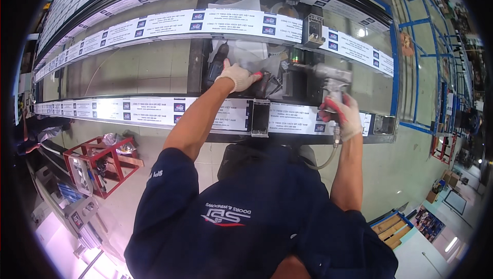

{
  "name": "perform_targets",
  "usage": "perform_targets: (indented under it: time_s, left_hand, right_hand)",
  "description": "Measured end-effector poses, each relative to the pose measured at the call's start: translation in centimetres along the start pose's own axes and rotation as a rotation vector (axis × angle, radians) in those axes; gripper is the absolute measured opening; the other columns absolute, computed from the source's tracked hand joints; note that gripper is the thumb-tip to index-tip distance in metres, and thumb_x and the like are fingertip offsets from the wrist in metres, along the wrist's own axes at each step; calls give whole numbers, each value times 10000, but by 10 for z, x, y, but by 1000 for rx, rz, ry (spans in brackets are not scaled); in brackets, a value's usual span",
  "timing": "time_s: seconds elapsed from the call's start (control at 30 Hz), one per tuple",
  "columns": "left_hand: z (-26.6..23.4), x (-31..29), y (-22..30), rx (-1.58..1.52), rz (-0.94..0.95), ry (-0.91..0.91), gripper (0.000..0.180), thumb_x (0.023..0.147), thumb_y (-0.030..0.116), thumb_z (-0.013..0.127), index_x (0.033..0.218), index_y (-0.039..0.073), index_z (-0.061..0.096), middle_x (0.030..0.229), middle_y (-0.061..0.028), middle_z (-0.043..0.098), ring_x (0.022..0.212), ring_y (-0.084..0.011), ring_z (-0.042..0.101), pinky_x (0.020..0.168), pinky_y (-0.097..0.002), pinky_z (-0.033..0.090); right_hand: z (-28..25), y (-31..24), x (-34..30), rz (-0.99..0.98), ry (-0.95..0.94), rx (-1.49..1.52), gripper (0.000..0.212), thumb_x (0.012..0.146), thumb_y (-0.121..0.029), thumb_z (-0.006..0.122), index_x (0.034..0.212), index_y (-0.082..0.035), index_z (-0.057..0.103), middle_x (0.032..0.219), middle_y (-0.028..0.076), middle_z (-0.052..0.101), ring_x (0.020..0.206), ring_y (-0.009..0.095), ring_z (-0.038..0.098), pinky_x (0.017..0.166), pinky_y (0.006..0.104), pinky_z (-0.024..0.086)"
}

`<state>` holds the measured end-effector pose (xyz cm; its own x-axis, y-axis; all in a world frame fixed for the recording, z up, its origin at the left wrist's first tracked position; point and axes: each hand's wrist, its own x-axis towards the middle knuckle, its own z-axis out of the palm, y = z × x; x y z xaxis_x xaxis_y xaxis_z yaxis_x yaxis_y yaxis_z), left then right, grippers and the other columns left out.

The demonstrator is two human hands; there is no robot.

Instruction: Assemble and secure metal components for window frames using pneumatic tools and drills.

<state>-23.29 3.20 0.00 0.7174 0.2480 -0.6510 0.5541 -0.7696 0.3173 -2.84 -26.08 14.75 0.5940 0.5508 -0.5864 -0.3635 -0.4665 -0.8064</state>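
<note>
My right hand (344, 117), in a white glove with red on the fingers, is closed around the grip of a silver air drill (331, 76). The drill points left, and a hose (333, 155) runs down from its handle. Over an open bay between the profiles, my left hand (237, 77), also gloved, has its fingers apart and seems to hold nothing. Right beside it lies a dark, elongated power tool (217, 64). Around the fingers are crumpled plastic bags (249, 53) and small dark parts (275, 83), too blurred to name.
Long film-covered profiles (169, 27) lie crosswise before me, the nearest one (215, 114) just in front of my body. Short dark metal blocks (313, 28) sit across them. Blue racks (418, 37) stand at right, a red metal frame (105, 168) on the floor at left.
</note>
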Motion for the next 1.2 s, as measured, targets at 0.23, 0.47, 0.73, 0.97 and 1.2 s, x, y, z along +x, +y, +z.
perform_targets:
  time_s: [0.23,0.47,0.73,0.97,1.2]
  left_hand:
    - [-11,-37,3,-99,-25,153,679,1078,619,506,1366,59,760,1363,-252,724,1324,-435,636,1263,-595,260]
    - [23,-228,53,-599,23,1064,332,997,199,756,1260,-4,754,1195,-205,773,1075,-366,742,963,-403,573]
    - [251,-372,98,-921,-547,927,280,1028,125,726,1234,-59,768,1031,-98,807,921,-126,702,845,-293,566]
    - [177,-353,108,-866,-317,1006,275,999,76,750,1252,-29,768,1102,-156,809,1005,-191,766,917,-323,584]
    - [2,-146,63,-221,361,754,290,1022,84,605,1286,76,723,1234,-170,737,1161,-438,683,973,-494,559]
  right_hand:
    - [-41,2,-83,-547,-42,437,491,926,-39,703,1395,46,587,1180,212,746,989,415,739,871,532,593]
    - [-69,54,-96,-553,-651,606,765,1034,-421,754,1638,-47,471,886,32,574,803,247,602,936,544,529]
    - [-36,116,-112,-447,-600,744,593,1023,-404,788,1474,-76,587,793,-9,487,728,197,561,862,458,542]
    - [-28,107,-137,-368,-567,748,483,1046,-374,755,1397,-64,639,729,-14,453,653,195,519,808,435,527]
    - [-14,121,-166,-268,-392,579,566,964,-268,815,1407,29,626,753,32,590,680,229,640,844,475,563]
